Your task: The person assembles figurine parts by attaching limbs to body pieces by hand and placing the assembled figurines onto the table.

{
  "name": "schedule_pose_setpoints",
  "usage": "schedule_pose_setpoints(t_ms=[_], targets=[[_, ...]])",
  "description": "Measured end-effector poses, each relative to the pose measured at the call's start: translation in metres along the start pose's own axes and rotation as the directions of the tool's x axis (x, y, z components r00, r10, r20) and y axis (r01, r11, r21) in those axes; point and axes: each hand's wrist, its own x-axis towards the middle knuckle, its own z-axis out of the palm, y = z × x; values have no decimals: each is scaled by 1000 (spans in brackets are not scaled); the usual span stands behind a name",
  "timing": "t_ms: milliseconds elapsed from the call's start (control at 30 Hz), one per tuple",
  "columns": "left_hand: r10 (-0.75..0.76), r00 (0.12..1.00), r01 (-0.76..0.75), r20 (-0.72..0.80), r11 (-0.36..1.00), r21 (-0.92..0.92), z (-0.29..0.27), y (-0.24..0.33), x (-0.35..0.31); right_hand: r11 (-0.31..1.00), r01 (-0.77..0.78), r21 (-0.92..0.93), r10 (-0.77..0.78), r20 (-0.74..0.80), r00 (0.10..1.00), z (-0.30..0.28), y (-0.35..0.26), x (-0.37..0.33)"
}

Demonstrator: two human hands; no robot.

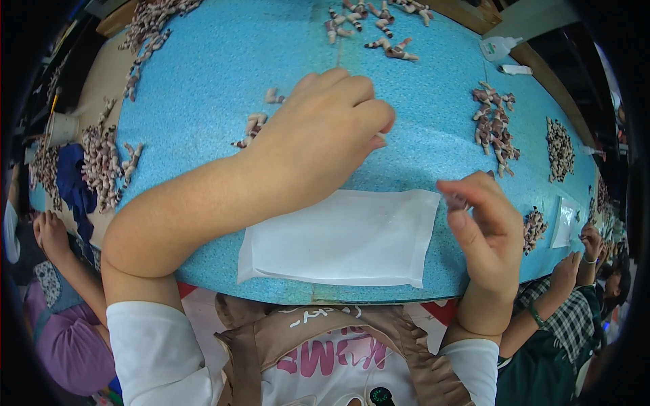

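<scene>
Well, the right hand (489, 238) pinched a small piece (457, 201); the left hand (328, 132) curled, its hold hidden. Many piled figures (500, 127) seemed unfinished.

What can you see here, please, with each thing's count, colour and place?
table: one, blue, centre
flat packet: one, white, near edge
figurines: too many to count, brown and cream, left, far and right
small piece: one, greyish, in the right hand
bottle: one, white, far side, right
bucket: one, white, far left
cloth: one, dark blue, left
sheet: one, white, right
co-workers: at least two, purple and green clothes, left and right
apron: one, brown, lower middle
shirt: one, white, under the apron
left hand: one, bare, centre
right hand: one, bare, right
</scene>
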Motion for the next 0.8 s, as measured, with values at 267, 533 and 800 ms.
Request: schedule_pose_setpoints(t_ms=[267,533,800], targets=[[5,981,-70,-195,941,-332,4,2,3,964,169,-207,-142,138,980,20,-8,-2],[-84,990,21,-111,881,-472,4,5,3,970,87,-225,-40,208,977,25,-17,-6],[-218,969,237,113,718,-654,4,10,0,943,181,-280,-120,221,968,27,-11,-5]])
